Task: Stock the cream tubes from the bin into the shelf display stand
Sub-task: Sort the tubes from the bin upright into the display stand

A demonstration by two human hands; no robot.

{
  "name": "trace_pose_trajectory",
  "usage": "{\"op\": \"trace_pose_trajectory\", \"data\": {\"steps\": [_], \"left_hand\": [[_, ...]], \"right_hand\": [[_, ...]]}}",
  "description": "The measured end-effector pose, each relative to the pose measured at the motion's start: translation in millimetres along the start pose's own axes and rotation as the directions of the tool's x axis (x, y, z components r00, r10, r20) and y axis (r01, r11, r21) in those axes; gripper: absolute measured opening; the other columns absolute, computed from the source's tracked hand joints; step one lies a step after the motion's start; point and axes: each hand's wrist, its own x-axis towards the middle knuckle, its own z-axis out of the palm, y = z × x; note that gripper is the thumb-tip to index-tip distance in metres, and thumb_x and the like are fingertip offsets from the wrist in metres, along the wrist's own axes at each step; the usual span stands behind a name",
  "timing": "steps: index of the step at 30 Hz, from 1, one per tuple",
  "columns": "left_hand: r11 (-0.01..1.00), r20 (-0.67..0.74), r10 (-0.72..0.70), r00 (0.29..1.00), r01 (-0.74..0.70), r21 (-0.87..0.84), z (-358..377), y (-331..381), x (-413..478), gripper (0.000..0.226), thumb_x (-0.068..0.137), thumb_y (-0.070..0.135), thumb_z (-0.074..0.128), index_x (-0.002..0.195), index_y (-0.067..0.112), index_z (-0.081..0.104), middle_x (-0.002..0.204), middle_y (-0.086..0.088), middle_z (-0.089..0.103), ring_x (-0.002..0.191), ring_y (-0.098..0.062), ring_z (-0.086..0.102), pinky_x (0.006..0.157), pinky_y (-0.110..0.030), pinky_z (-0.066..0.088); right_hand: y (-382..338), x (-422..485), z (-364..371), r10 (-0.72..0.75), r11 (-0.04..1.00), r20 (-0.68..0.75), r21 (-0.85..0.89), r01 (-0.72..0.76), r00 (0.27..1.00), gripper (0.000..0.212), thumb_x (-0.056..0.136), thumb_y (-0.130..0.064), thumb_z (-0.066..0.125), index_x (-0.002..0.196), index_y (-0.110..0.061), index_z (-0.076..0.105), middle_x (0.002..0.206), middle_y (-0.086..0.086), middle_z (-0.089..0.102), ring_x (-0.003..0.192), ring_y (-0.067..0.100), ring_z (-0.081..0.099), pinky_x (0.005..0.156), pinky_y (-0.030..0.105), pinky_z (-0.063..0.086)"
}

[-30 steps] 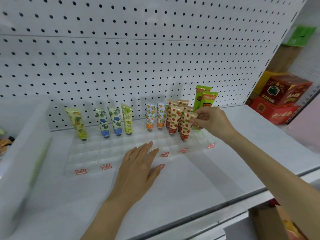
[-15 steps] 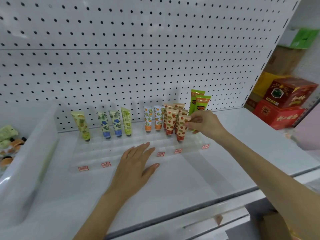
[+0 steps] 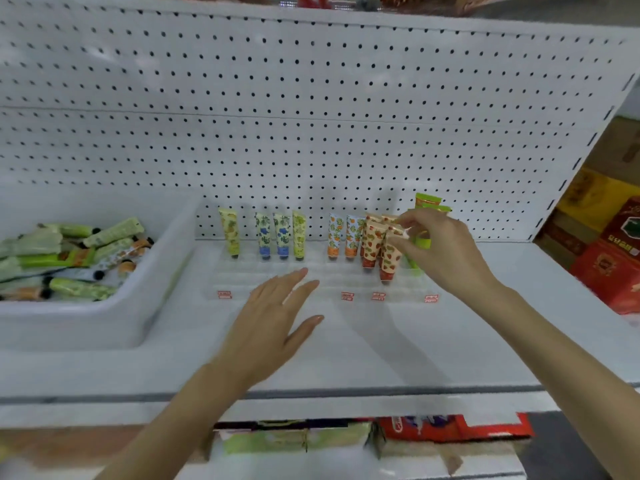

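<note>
Edges / room: white shelf (image 3: 381, 358) runs the width of the view, its front lip near the bottom and the pegboard (image 3: 311, 116) rising behind. A band of bare shelf surface lies between the front lip and the front of the display stand (image 3: 329, 282). More bare surface lies right of the stand, up to the shelf end, with red boxes (image 3: 620, 268) beyond it.

Containers: white bin (image 3: 114, 306) sits at the left of the shelf, just beside the stand. It holds a loose heap of cream tubes (image 3: 69, 258) lying on their sides. The stand is clear and gridded, with small red labels (image 3: 347, 296) along its front. Tubes stand cap-down in its back rows:
- yellow tube (image 3: 228, 233) at far left
- blue-flower pair (image 3: 273, 237), then a green-print tube (image 3: 299, 237)
- orange-print pair (image 3: 343, 237)
- strawberry-print cluster (image 3: 372, 251)
- tall green tubes (image 3: 427, 202) at far right, partly hidden by the right hand.

Hands: left hand (image 3: 273, 317) is palm-down over the stand's front edge, fingers straight and slightly spread. Contact with the stand cannot be told. Right hand (image 3: 446, 251) reaches in from the right, and its thumb and forefinger (image 3: 407, 225) pinch the top end of the front strawberry tube (image 3: 388, 265). That tube leans slightly, with its cap in the stand.
</note>
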Motion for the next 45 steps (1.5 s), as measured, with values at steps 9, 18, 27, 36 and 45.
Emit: {"op": "trace_pose_trajectory", "data": {"steps": [9, 18, 27, 36, 45], "left_hand": [[0.935, -0.189, -0.193, 0.963, 0.239, 0.263, -138.1, -71.5, -64.6, 0.053, 0.095, 0.051, 0.036, 0.128, 0.015, 0.055, 0.13, -0.007, 0.057, 0.117, -0.025, 0.052, 0.098, -0.039, 0.039], [0.882, -0.197, -0.417, 0.887, 0.447, 0.146, -210.9, -247.8, -119.0, 0.066, 0.087, 0.066, 0.026, 0.132, 0.023, 0.048, 0.132, -0.003, 0.051, 0.118, -0.024, 0.048, 0.095, -0.037, 0.038], [0.943, 0.258, -0.278, 0.925, 0.211, 0.258, -217.5, -409.6, -87.1, 0.076, 0.081, 0.076, 0.014, 0.141, 0.034, 0.034, 0.142, 0.008, 0.04, 0.123, -0.014, 0.045, 0.095, -0.03, 0.039], [0.997, 0.505, -0.075, 0.86, 0.077, 0.015, -164.2, -453.0, -34.8, 0.072, 0.081, 0.078, 0.017, 0.14, 0.039, 0.034, 0.138, 0.017, 0.036, 0.124, -0.006, 0.039, 0.1, -0.028, 0.037], [0.912, 0.6, -0.112, 0.792, 0.322, -0.254, -163.9, -460.0, -32.9, 0.046, 0.092, 0.056, 0.04, 0.131, 0.034, 0.048, 0.127, 0.021, 0.048, 0.116, 0.0, 0.044, 0.085, -0.012, 0.033]], "right_hand": [[-131.5, 5.2, 60.3, -0.33, 0.94, 0.211, 0.167, 0.299, 0.92, 0.045, 0.089, -0.047, 0.056, 0.128, -0.024, 0.052, 0.128, -0.007, 0.052, 0.12, 0.011, 0.045, 0.09, 0.021, 0.03], [-257.6, 42.4, 140.4, -0.398, 0.914, 0.346, 0.233, 0.333, 0.85, 0.05, 0.086, -0.058, 0.049, 0.129, -0.031, 0.045, 0.127, -0.012, 0.045, 0.114, 0.008, 0.048, 0.094, 0.034, 0.043], [-345.1, 123.9, 280.3, -0.072, 0.992, 0.743, -0.014, 0.122, 0.666, 0.079, 0.086, -0.056, 0.055, 0.146, -0.017, 0.022, 0.139, 0.011, 0.036, 0.103, 0.021, 0.049, 0.079, 0.029, 0.041], [-329.9, 147.0, 335.8, 0.191, 0.977, 0.828, -0.212, -0.02, 0.527, 0.087, 0.084, -0.054, 0.061, 0.146, -0.009, 0.021, 0.142, 0.007, 0.041, 0.124, 0.024, 0.045, 0.089, 0.026, 0.039], [-339.6, 138.0, 362.9, -0.05, 0.995, 0.733, 0.094, -0.028, 0.678, 0.03, 0.08, -0.04, 0.072, 0.09, -0.012, 0.07, 0.085, -0.001, 0.067, 0.08, 0.015, 0.062, 0.07, 0.026, 0.05]]}}
